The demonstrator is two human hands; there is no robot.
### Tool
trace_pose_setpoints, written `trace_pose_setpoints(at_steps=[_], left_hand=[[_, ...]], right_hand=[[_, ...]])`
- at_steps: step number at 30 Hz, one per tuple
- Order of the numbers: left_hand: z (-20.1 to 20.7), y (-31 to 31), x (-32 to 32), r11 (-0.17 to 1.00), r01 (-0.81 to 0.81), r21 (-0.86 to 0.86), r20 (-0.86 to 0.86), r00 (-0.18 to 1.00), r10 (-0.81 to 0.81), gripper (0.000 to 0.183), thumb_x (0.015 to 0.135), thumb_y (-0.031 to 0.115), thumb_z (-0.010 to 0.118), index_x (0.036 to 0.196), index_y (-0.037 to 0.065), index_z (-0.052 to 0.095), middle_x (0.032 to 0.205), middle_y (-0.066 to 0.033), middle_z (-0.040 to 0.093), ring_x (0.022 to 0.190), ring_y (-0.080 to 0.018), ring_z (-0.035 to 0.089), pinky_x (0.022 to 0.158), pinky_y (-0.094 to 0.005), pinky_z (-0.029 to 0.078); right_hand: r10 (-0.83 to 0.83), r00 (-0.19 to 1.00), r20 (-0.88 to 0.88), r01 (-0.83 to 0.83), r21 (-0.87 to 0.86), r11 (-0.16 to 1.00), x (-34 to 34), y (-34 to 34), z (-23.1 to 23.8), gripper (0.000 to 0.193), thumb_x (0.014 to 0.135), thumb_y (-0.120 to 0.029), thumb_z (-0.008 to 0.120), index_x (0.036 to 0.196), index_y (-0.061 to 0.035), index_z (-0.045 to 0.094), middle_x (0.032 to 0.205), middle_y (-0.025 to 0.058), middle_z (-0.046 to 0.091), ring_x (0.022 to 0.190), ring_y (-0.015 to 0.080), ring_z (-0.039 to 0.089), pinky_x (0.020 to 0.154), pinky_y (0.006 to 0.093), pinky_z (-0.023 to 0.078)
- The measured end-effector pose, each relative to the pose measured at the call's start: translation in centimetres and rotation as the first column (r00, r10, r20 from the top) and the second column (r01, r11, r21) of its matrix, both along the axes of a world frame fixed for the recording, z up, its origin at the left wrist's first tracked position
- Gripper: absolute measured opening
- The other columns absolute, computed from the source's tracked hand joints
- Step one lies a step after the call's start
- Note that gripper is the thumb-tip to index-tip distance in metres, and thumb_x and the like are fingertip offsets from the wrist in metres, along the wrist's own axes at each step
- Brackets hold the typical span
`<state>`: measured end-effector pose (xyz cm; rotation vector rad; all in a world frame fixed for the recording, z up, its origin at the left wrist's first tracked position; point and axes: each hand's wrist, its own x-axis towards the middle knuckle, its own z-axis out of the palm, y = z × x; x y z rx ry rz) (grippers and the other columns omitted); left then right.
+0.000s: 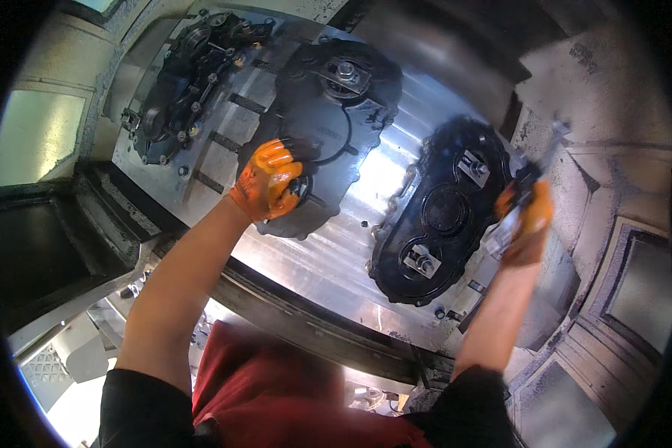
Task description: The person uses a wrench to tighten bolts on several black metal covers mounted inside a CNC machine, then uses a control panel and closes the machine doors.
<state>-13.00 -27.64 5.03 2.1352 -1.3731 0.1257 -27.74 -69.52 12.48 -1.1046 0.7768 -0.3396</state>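
Note:
My left hand [270, 179], in an orange glove, presses flat on the lower edge of a large black cast housing cover [328, 127] clamped to a shiny metal fixture plate [328, 254]. My right hand [526, 220], also gloved in orange, grips a slim metal tool [530, 175] that looks like an air gun, raised beside a second black cover [444, 213] at the right. A third dark casting [187, 82] is fixed at the upper left of the plate.
I am leaning into a machine enclosure with grey chip-dusted walls [612, 97] at the right. Metal clamps with bolts [420, 261] hold the covers. A dark ledge [306, 321] runs along the plate's lower edge, and a window panel [33, 134] is at the left.

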Motion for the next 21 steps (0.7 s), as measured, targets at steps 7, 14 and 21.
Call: trace_pose_setpoints(at_steps=[7,14,21], left_hand=[[-2.2,0.8,0.1,0.976,0.000,-0.218,0.013,1.000,0.003,0.035,0.064,0.014,0.069,0.097,0.003,0.065,0.099,-0.0196,0.064,0.096,-0.0396,0.060,0.096,-0.0488,0.045],[-3.4,7.7,5.4,0.890,-0.120,-0.441,0.217,0.948,0.235,0.050,0.073,0.019,0.069,0.117,-0.001,0.057,0.109,-0.0224,0.058,0.105,-0.0390,0.056,0.097,-0.0459,0.044],[-3.4,24.8,14.9,0.888,-0.453,0.077,0.530,0.773,0.348,0.053,0.077,0.025,0.071,0.123,0.003,0.057,0.108,-0.0171,0.059,0.103,-0.0348,0.055,0.096,-0.0449,0.042]], right_hand=[[0.600,0.766,-0.230,-0.549,0.252,0.797,-9.1,18.7,-2.0,0.026,0.096,-0.016,0.056,0.117,-0.0011,0.060,0.083,0.0034,0.059,0.065,0.0110,0.057,0.052,0.0255,0.047],[0.621,0.761,-0.189,-0.524,0.387,0.759,-8.0,23.8,-0.2,0.026,0.097,-0.015,0.053,0.118,0.0007,0.055,0.091,0.0091,0.058,0.078,0.0149,0.057,0.068,0.0259,0.046],[0.667,0.681,-0.302,-0.660,0.142,0.738,-9.5,22.0,-2.8,0.040,0.092,-0.013,0.065,0.127,0.0020,0.052,0.099,0.0082,0.060,0.086,0.0134,0.058,0.079,0.0243,0.048]])
